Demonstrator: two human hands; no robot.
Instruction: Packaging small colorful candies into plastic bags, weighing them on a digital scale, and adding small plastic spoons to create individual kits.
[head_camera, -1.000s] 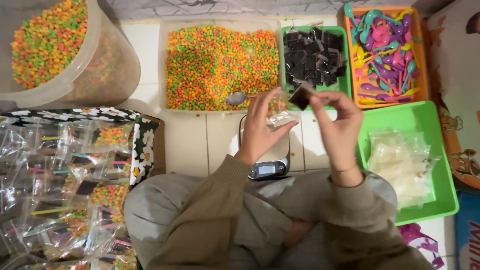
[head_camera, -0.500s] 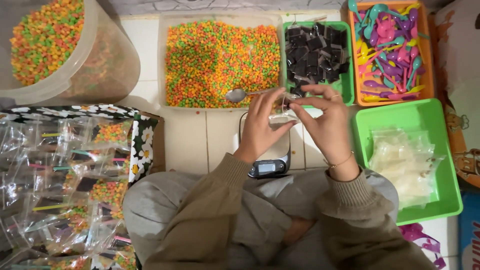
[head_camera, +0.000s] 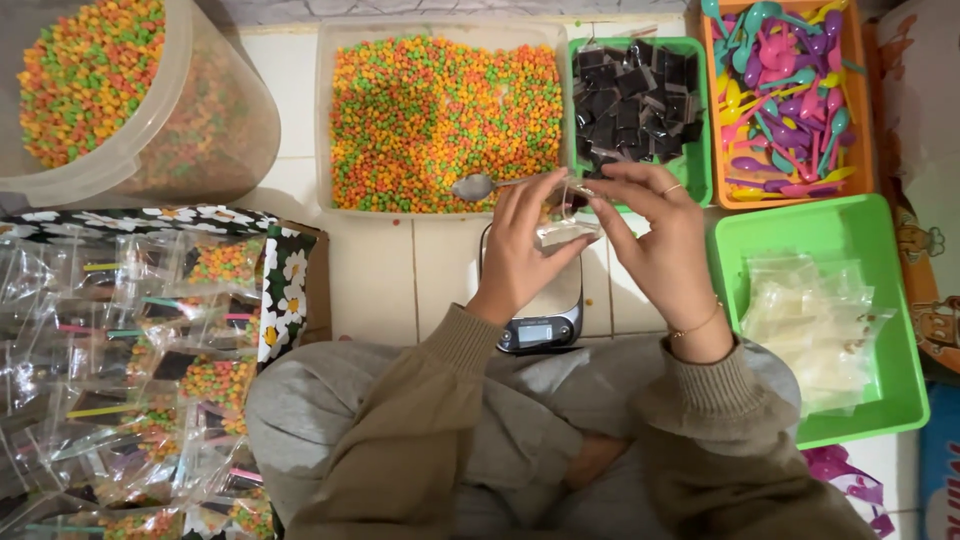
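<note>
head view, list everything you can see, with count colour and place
small clear bag: one, transparent, held in both hands above the scale
scale: one, silver with dark display, on the tile floor near the knees
tray of cereal balls: one, clear, orange-green-yellow filling, top centre
spoon: one, metal, lying at the tray's near edge
tub: one, clear, same coloured filling, top left
dark squares basket: one, green, dark wrapped squares, right of the tray
orange basket: one, pink, purple and teal plastic spoons, top right
green basket: one, holds empty clear bags, right
filled bags: many, clear, piled in a flowered box, left
left hand: holds the bag
right hand: pinches the bag's top
</note>
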